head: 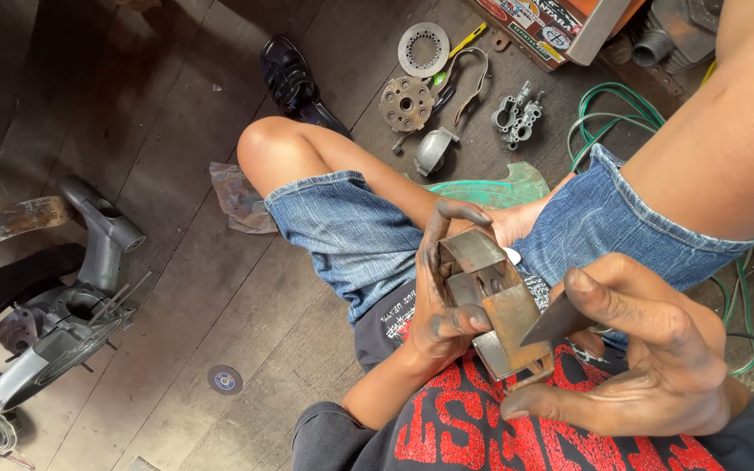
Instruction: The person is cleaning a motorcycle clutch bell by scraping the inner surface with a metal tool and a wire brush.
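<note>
Far left on the wooden floor (185,131): grey engine casing (63,323). Centre, above the lap: left hand (447,305), grip clamped around rusty metal bracket (495,301), long axis slanting down-right. Just right, touching its lower end: right hand (656,358), fingers pinched together on a thin dark blade (556,321), nearer that lower edge.

Metal housing (492,301) between both hands, above the lap: left hand (443,301) on its left side, right hand (647,353) on its right, blade (558,320) against its right edge. Engine casing (63,327) on floor far left. Beyond the knees: sandal (290,74), disc (423,49), gear plate (406,103), carburettor body (517,114), hose coil (614,118) at right.
</note>
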